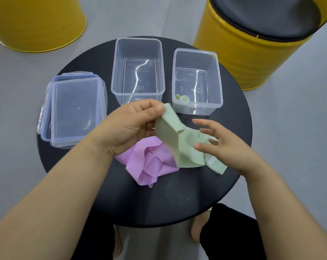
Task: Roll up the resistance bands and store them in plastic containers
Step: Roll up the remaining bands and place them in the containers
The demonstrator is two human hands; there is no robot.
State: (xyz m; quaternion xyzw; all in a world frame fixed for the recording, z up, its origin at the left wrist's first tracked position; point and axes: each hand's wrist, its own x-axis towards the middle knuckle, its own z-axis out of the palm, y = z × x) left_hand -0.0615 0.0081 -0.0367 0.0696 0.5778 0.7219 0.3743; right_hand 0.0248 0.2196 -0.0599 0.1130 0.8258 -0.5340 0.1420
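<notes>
A light green resistance band [179, 143] hangs folded over the round black table [177, 194]. My left hand [132, 124] pinches its upper end between thumb and fingers. My right hand [220, 145] hovers just right of the band with fingers spread; its fingertips are at the band's lower folds. A crumpled pink band [151, 164] lies on the table beneath the green one. Two open clear plastic containers stand behind: the middle container [138, 42] holds nothing, and the right container [197, 107] holds a small rolled green band [183, 98] in its near-left corner.
Clear lids with blue seals [72, 109] are stacked at the table's left. A yellow drum stool with a black cushion [252, 44] stands behind right, another yellow drum [37, 23] behind left. My knees in dark trousers [232, 233] show below the table's front edge.
</notes>
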